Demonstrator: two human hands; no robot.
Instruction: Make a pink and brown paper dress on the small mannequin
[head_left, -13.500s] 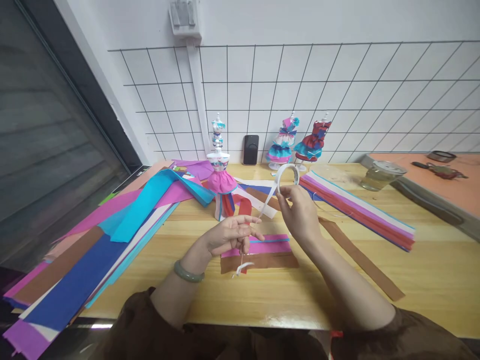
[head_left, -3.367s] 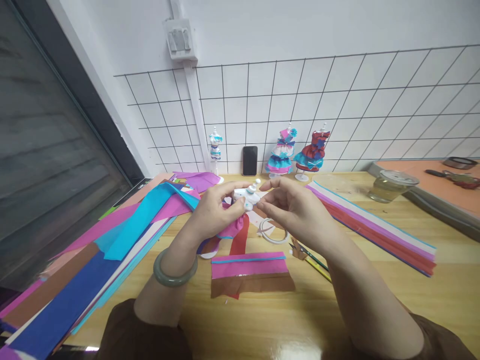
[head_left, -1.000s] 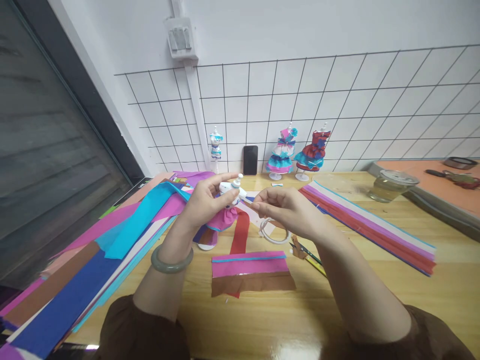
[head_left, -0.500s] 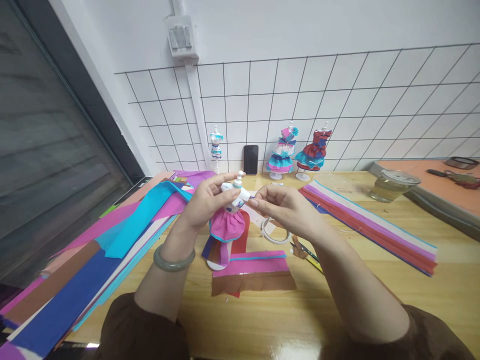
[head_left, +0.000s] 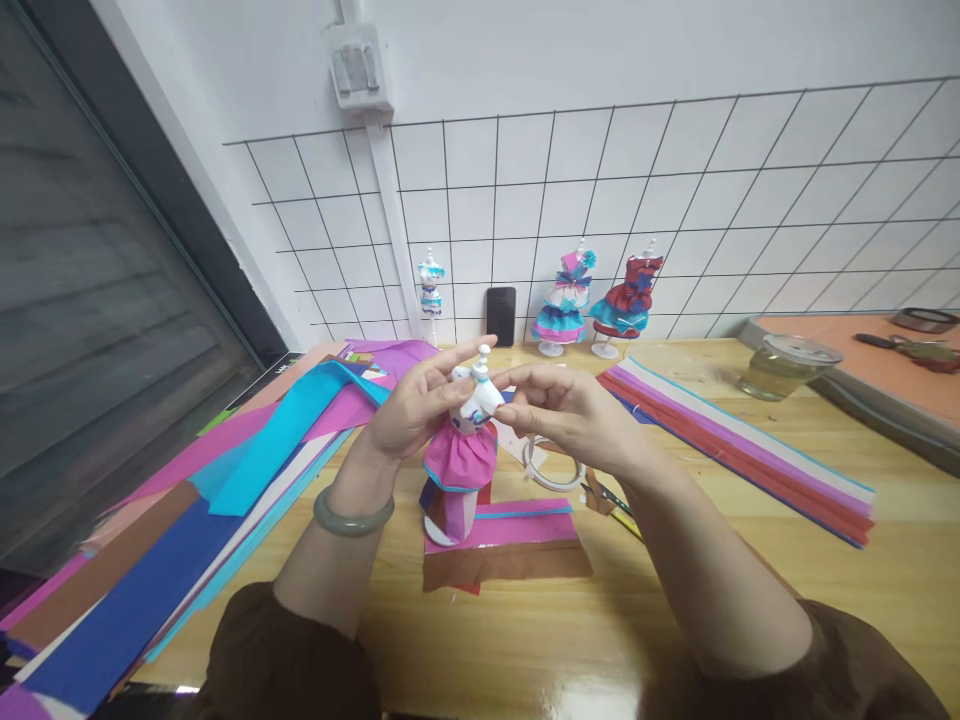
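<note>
A small white dress form (head_left: 480,392) stands in front of me, wearing a pink paper skirt (head_left: 461,455) with a blue hem. Blue and purple bits mark its bodice. My left hand (head_left: 418,405) is closed around the form's left side, thumb across the upper chest. On the other side, my right hand (head_left: 551,408) pinches at the shoulder edge with thumb and forefinger; whatever small piece is between those fingertips is hidden. Pink and brown crepe paper strips (head_left: 517,530) lie beside the round base, and a roll of tape (head_left: 553,465) sits to the right.
Long crepe paper strips (head_left: 247,450) spread over the left side. A striped paper stack (head_left: 742,450) and a cup of liquid (head_left: 787,368) are at right. Scissors (head_left: 611,500) lie by the tape. Several dressed forms and a phone (head_left: 501,316) stand along the wall.
The dress form has shifted slightly right and turned a little, its base tilting with it. My right fingers have moved in closer to its shoulder.
</note>
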